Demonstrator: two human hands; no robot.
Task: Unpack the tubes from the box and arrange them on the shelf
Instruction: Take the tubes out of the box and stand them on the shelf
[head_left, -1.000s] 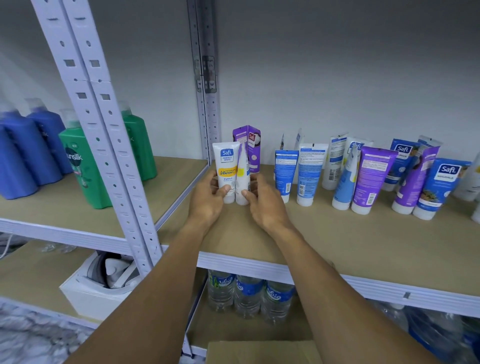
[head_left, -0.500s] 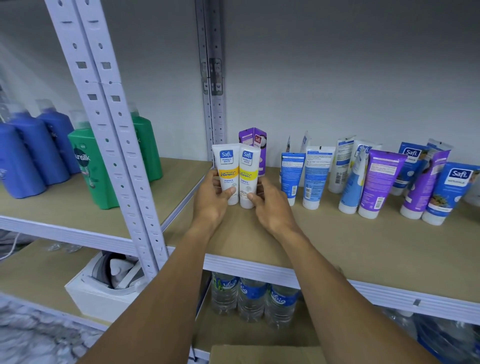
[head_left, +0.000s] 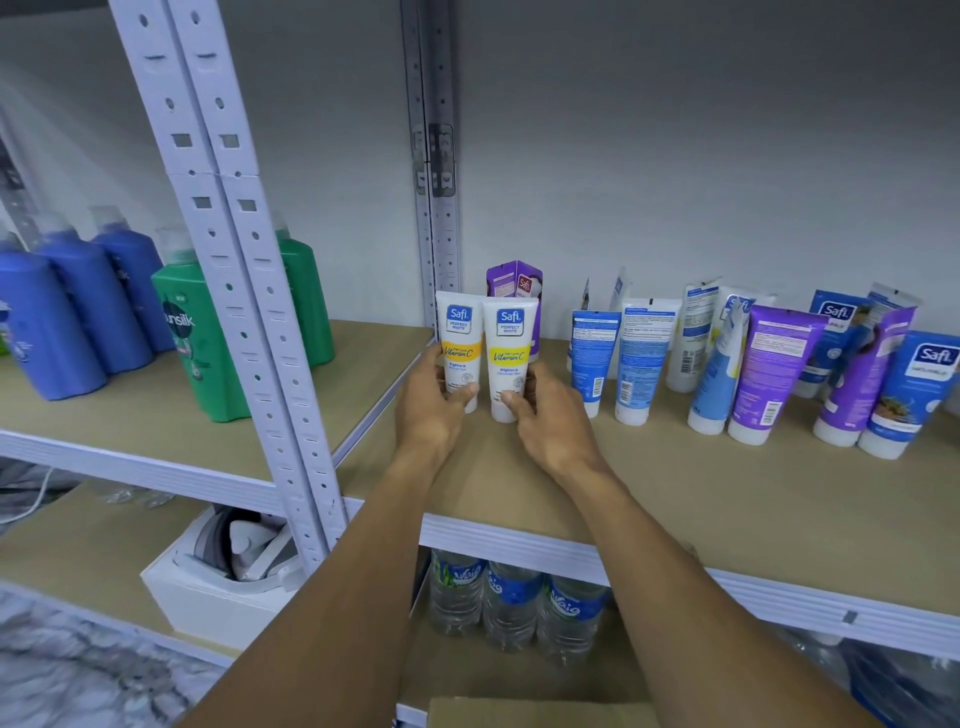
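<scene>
At frame centre, the left hand grips one white, yellow-banded plastic tube; the right hand grips the twin tube; both stand cap-down on the beige wooden shelf. Square labels forward, sides touching; release only once steady.

A plain pale-grey wall backs the rack, evenly lit and dimmer toward the top. White perforated metal uprights carry tan shelf boards edged in white metal. A grey slotted post stands at the back. Low on the left, the floor shows marbled grey and white.
</scene>
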